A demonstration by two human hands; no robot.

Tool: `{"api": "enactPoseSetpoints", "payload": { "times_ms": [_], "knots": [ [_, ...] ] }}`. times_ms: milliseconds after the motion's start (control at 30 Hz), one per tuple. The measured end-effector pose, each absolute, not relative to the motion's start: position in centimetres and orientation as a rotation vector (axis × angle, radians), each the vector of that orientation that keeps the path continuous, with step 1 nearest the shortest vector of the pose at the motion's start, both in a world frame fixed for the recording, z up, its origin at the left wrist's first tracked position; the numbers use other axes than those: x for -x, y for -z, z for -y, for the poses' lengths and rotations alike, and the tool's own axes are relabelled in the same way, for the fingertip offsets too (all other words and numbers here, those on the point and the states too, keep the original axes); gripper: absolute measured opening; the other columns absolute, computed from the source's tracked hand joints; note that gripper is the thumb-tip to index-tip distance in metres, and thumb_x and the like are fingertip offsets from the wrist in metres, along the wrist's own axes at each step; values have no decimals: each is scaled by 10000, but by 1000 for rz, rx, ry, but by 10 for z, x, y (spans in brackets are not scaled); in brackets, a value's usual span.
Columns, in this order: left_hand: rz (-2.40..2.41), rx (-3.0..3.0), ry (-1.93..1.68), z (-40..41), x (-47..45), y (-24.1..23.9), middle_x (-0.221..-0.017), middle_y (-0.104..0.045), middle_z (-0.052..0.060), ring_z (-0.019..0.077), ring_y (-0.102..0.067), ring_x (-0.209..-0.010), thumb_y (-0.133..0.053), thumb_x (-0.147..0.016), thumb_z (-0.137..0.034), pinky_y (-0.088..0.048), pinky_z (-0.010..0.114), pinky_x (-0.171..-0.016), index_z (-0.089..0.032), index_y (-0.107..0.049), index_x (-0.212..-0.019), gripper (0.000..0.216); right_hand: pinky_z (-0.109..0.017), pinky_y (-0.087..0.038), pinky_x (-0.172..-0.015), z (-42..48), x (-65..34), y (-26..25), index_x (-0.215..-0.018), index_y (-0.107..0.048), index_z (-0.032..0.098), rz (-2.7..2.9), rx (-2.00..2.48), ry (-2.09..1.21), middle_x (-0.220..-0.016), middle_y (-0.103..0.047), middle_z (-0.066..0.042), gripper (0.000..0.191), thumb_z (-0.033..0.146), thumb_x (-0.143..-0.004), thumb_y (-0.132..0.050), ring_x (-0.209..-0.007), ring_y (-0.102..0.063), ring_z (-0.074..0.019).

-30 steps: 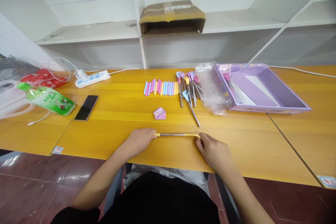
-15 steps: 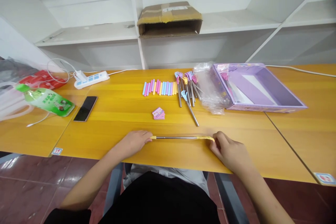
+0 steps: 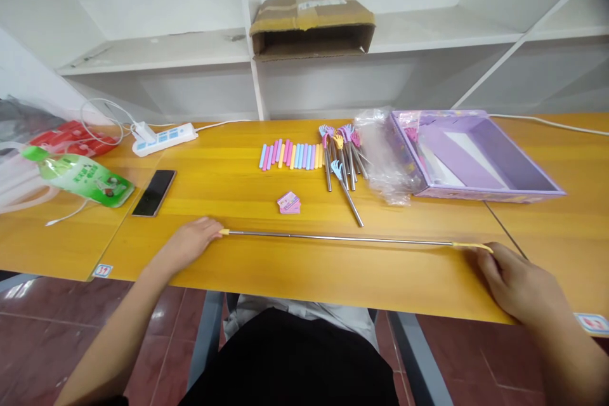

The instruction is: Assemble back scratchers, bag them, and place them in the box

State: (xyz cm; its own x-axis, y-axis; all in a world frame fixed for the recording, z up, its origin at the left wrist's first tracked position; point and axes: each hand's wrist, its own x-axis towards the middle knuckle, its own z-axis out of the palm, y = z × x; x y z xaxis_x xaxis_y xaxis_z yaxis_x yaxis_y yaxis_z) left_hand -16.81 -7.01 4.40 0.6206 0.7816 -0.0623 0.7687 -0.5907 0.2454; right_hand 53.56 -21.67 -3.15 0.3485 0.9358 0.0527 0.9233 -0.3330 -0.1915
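A telescopic back scratcher point(image 3: 342, 239) with a yellow handle and yellow claw stretches long between my hands, above the front of the table. My left hand point(image 3: 193, 242) is closed around its yellow handle end. At the other end my right hand point(image 3: 518, 282) grips the yellow claw, partly covering it. Beyond the rod lie a blue-clawed back scratcher point(image 3: 349, 196) and a pile of similar ones point(image 3: 343, 149) with coloured claws and metal shafts. A row of pastel handle tubes point(image 3: 291, 155) sits to their left. Nearer to me is a small stack of pink cards point(image 3: 288, 203).
A purple box point(image 3: 499, 193) stands at the right, with clear plastic wrap point(image 3: 383, 158) beside it. At the left are a phone point(image 3: 155, 193), a green bottle point(image 3: 83, 177) and a power strip point(image 3: 165, 139). A cardboard box point(image 3: 311, 16) rests on the shelf behind.
My hands have moved apart, the left one leftward and the right one rightward. Between them the back scratcher's metal shaft has been drawn out to well over twice its visible length.
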Motion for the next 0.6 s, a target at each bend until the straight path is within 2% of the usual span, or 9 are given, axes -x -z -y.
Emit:
{"api": "enactPoseSetpoints", "payload": {
  "times_ms": [167, 333, 433, 600],
  "knots": [
    [-1258, -2601, -138, 77, 170, -29, -1032, -742, 72, 244, -657, -981, -401, -1145, -415, -514, 369, -893, -213, -726, -1086, 387, -383, -430, -643, 211, -540, 34, -868, -579, 283, 1666, 2443, -238, -903, -742, -136, 318, 562, -950, -450, -761, -679, -304],
    [-1258, -2635, -138, 76, 170, -26, -1040, -749, 63, 240, -660, -991, -375, -1153, -433, -520, 375, -907, -214, -729, -1094, 420, -403, -386, -585, 203, -537, 29, -783, -626, 287, 1616, 2374, -308, -796, -715, -184, 388, 648, -921, -594, -636, -640, -288],
    [-1270, -2618, -150, 75, 171, -27, -1043, -752, 56, 232, -670, -990, -386, -1151, -455, -526, 368, -899, -213, -725, -1092, 421, -397, -339, -563, 203, -537, 28, -765, -634, 292, 1651, 2289, -255, -764, -701, -184, 432, 688, -931, -588, -585, -612, -274],
    [-1272, -2645, -112, 75, 169, -28, -1059, -761, 63, 234, -690, -1005, -365, -1158, -465, -540, 371, -901, -206, -719, -1102, 442, -396, -357, -594, 206, -529, 27, -804, -622, 286, 1595, 2338, -234, -833, -720, -180, 331, 579, -951, -577, -639, -626, -272]
  ]
}}
